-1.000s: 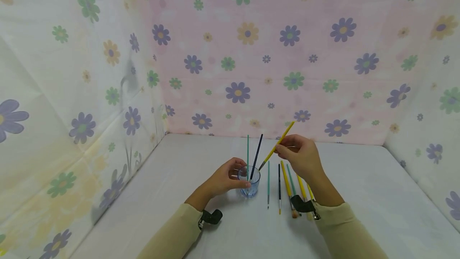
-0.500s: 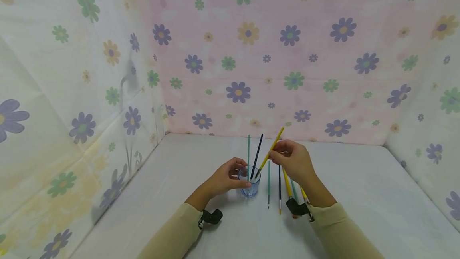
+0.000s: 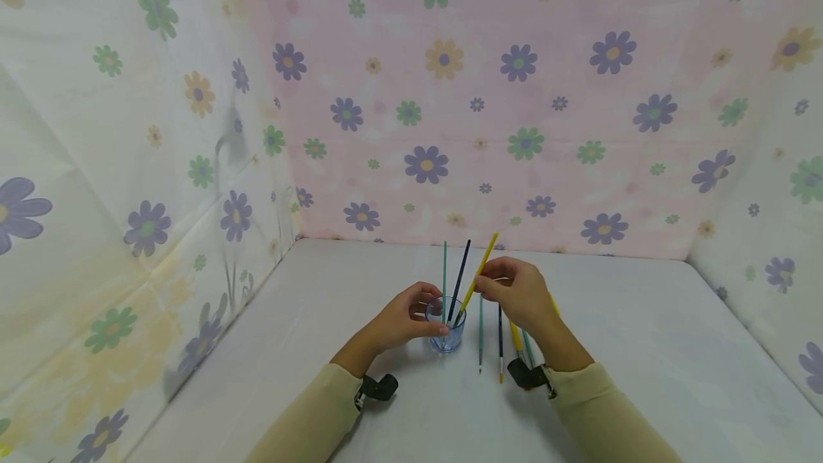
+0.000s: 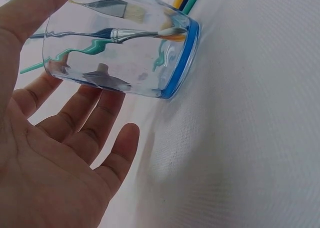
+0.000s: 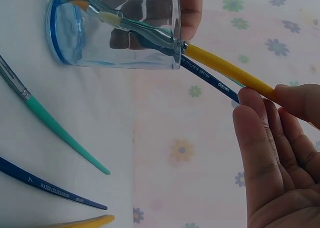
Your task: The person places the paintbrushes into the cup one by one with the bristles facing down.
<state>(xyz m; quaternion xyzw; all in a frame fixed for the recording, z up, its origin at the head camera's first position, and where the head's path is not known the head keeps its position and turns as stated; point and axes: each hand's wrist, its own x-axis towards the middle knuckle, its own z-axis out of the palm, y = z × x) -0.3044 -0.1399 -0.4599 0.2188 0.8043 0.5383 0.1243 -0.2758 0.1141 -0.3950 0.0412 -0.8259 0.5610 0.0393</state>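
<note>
Since a second ago right hand moved left and down; yellow brush tip now inside glass cup. Tabletop carries cup, upright, centre. Left hand fingers curl round cup. Right fingers pinch yellow brush handle. Green brush, dark blue brush stand in cup.

a small staged recording booth, not a real room: flower-printed cloth walls (pink behind, pale at the sides) enclose a white covered table.
</note>
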